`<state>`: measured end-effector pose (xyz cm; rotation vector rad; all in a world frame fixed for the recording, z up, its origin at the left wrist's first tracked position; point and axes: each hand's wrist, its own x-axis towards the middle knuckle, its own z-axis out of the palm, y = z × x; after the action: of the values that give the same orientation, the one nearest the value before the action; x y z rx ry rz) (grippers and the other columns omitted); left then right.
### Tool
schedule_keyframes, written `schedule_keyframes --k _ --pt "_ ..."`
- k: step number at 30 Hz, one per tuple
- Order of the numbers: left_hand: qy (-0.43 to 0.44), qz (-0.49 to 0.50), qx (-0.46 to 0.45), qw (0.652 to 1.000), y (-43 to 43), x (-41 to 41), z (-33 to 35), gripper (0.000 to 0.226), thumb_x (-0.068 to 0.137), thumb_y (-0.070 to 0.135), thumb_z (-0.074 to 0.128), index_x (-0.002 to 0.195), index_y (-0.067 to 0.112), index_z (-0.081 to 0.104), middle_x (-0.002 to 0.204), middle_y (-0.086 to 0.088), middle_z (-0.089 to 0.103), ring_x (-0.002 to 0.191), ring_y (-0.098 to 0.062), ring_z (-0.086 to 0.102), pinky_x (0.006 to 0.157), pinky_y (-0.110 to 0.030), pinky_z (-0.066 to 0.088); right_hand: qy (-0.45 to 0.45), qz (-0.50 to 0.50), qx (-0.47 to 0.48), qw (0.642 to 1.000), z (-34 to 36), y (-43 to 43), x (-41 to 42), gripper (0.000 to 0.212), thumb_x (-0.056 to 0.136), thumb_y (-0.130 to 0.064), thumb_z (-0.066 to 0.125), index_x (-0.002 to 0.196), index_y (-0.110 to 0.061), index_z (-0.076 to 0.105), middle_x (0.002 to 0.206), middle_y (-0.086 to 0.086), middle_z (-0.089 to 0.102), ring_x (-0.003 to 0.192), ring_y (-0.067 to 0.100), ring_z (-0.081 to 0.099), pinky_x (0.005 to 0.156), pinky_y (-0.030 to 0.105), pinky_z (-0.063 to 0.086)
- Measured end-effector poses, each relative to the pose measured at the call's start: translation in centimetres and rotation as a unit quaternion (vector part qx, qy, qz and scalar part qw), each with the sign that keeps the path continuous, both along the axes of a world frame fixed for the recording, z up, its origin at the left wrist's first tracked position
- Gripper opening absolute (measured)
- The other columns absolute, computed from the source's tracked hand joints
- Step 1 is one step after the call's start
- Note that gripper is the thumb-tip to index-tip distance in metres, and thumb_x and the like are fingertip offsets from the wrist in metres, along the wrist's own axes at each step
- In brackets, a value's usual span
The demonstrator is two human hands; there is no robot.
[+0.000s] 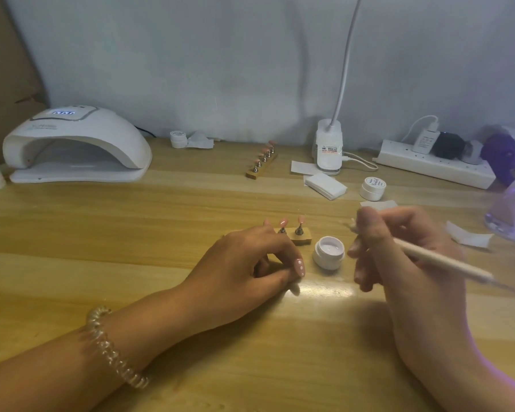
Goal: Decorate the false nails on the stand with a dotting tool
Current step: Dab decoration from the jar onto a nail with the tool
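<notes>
1. False nails, pink, are sitting on small metal pegs on the wooden stand near the middle of the table. I am seeing two of them, as the left hand is covering the rest of the stand.
2. The left hand is lying low over the stand's left part with its fingers curled. Thumb and forefinger are pinching a dotted nail, pink with three white dots.
3. The right hand is showing blurred to the right, its fingers wrapping the dotting tool. The tool's pale shaft is pointing out to the right.
4. An open jar of white gel is standing between the hands, just beside the stand's right end.
5. Farther back I am seeing a second stand of pink nails, a closed jar and a stack of wipes.
6. A curing lamp is sitting at far left with its display glowing, and a power strip is lying at far right.
</notes>
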<state>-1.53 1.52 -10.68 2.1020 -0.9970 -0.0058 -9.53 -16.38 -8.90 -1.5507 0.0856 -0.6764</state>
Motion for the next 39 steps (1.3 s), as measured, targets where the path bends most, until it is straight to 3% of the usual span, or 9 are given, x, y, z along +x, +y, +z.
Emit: schedule_keyframes --k 5,9,11,15,22,26,31,36,39 --pt "0.005 -0.004 -0.010 1.000 -0.1 0.0 -0.1 0.008 0.086 0.015 0.073 0.086 0.023 0.071 0.087 0.012 0.068 0.059 -0.016 0.056 0.075 -0.035 0.050 0.146 0.074 0.019 0.986 -0.7 1.1 -0.1 0.023 0.088 -0.024 0.070 0.077 -0.014 0.051 0.056 0.008 0.067 0.041 0.014 0.051 0.039 0.020 0.039" --pt "-0.003 -0.004 -0.004 1.000 -0.1 0.0 -0.1 0.006 0.087 0.017 0.073 0.087 0.023 0.071 0.088 0.012 0.068 0.062 -0.016 0.057 0.069 -0.027 0.047 0.152 0.079 0.008 0.985 -0.7 1.2 -0.2 0.031 0.085 -0.007 0.064 0.062 -0.012 0.044 0.049 0.013 0.061 0.039 0.015 0.047 0.039 0.020 0.037" --pt "-0.006 -0.001 -0.004 1.000 -0.1 0.0 -0.1 0.006 0.087 0.017 0.073 0.087 0.023 0.071 0.088 0.013 0.068 0.061 -0.016 0.057 0.074 -0.023 0.046 0.153 0.085 0.002 0.985 -0.7 1.3 -0.1 0.032 0.083 -0.003 0.064 0.061 -0.012 0.043 0.048 0.014 0.060 0.039 0.015 0.046 0.039 0.020 0.037" --pt "-0.009 -0.002 -0.001 1.000 -0.1 0.1 -0.1 0.006 0.087 0.017 0.074 0.087 0.022 0.071 0.087 0.015 0.068 0.059 -0.016 0.057 0.065 -0.010 0.035 0.155 0.085 0.003 0.984 -0.6 1.4 0.0 0.031 0.084 -0.001 0.063 0.063 -0.010 0.042 0.048 0.015 0.061 0.039 0.014 0.047 0.039 0.022 0.039" --pt "-0.009 -0.002 -0.001 1.000 -0.1 0.1 -0.1 0.008 0.086 0.016 0.074 0.087 0.024 0.071 0.087 0.015 0.068 0.062 -0.015 0.057 0.064 -0.012 0.035 0.163 0.085 0.007 0.983 -0.6 1.4 0.1 0.037 0.083 -0.003 0.062 0.056 -0.018 0.043 0.050 0.015 0.062 0.038 0.015 0.048 0.039 0.022 0.040" --pt "-0.002 -0.005 -0.005 1.000 -0.1 0.2 -0.2 0.009 0.086 0.016 0.074 0.088 0.024 0.072 0.088 0.013 0.068 0.063 -0.014 0.057 0.064 -0.024 0.043 0.165 0.088 0.002 0.982 -0.5 1.5 0.1 0.037 0.083 -0.004 0.062 0.055 -0.020 0.045 0.050 0.015 0.063 0.038 0.014 0.049 0.039 0.021 0.040" --pt "0.003 -0.006 -0.015 1.000 -0.2 0.2 -0.3 0.008 0.087 0.016 0.074 0.087 0.024 0.071 0.088 0.012 0.068 0.062 -0.014 0.057 0.070 -0.031 0.049 0.163 0.084 0.001 0.983 -0.4 1.4 0.0 0.036 0.084 -0.004 0.062 0.056 -0.019 0.045 0.050 0.015 0.062 0.038 0.015 0.048 0.038 0.023 0.039" --pt "0.004 -0.002 -0.015 1.000 -0.2 0.1 -0.3 0.010 0.086 0.015 0.074 0.087 0.025 0.071 0.088 0.014 0.069 0.061 -0.013 0.058 0.094 -0.042 0.047 0.165 0.081 0.005 0.983 -0.4 1.5 0.0 0.034 0.084 -0.003 0.063 0.059 -0.014 0.042 0.050 0.015 0.063 0.038 0.014 0.048 0.038 0.021 0.039" --pt "0.001 -0.004 -0.015 1.000 -0.2 0.1 -0.3 0.008 0.087 0.016 0.074 0.087 0.024 0.071 0.088 0.014 0.068 0.060 -0.014 0.057 0.089 -0.038 0.049 0.167 0.079 0.010 0.983 -0.4 1.6 0.0 0.032 0.084 -0.002 0.062 0.061 -0.012 0.042 0.051 0.016 0.063 0.038 0.015 0.048 0.037 0.021 0.038"
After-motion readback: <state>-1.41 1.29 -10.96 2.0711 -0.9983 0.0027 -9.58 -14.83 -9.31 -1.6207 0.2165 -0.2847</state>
